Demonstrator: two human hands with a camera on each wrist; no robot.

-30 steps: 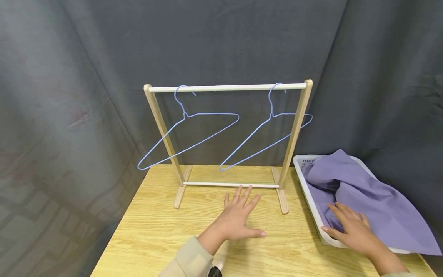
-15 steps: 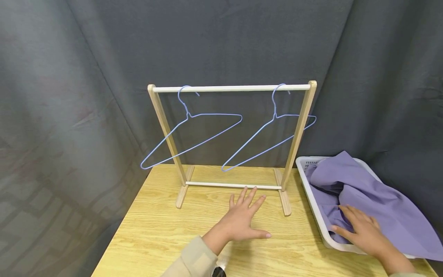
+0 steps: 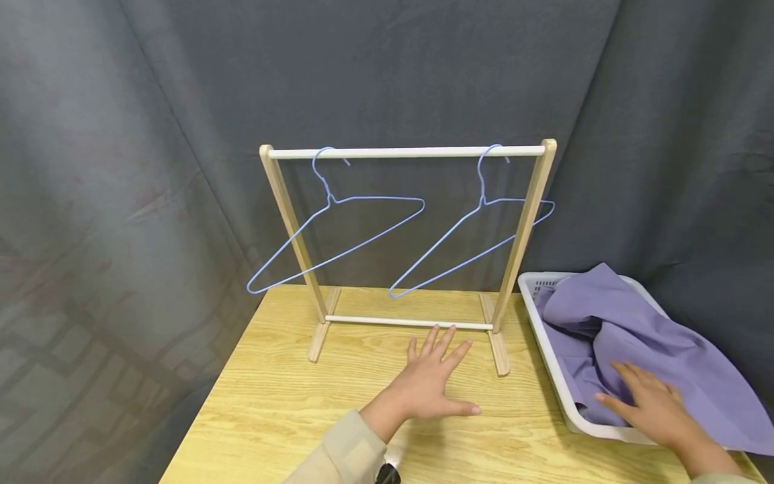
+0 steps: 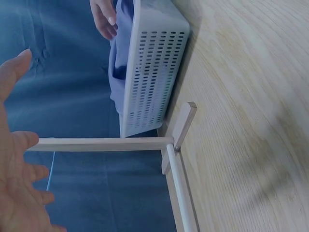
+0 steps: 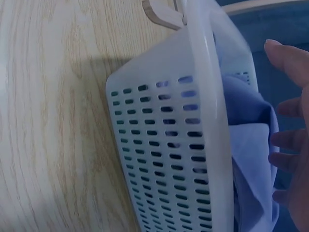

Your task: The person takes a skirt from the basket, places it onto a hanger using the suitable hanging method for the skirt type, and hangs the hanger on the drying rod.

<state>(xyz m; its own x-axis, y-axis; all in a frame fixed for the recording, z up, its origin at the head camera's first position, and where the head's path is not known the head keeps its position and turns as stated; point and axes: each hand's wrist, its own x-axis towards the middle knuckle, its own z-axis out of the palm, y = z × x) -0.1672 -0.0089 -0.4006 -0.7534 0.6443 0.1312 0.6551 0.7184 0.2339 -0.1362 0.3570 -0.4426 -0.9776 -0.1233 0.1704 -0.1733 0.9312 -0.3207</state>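
Plainly, the purple cloth (image 3: pixel 653 329) was the thing nearest my right hand (image 3: pixel 656 407): it lay in loose folds inside the white basket (image 3: pixel 546 346), with one side draped out past the right rim. My right hand hung over the near part of it, fingers spread and thumb apart, gripping nothing; I could not tell whether a fingertip brushed the fabric. My left hand (image 3: pixel 426 383) was over the table (image 3: pixel 272 390) in front of the wooden rack (image 3: pixel 510 275), fanned wide, also holding nothing, well apart from the basket.

For a sound hold, I judged, thumb and fingers needed to close on one layer close to an edge, not scoop a deep fold, since bunched fabric would hide which part I had. Something that soft would probably sag once raised, so a second pinch from my left hand looked useful. The overhang seemed apt to drag on the rim; straight up looked safer than sideways. One hanger (image 3: pixel 345 255) and another hanger (image 3: pixel 453 270) dangled from the top bar, and a wide swing of cloth might have knocked them, so slow and low suited best.
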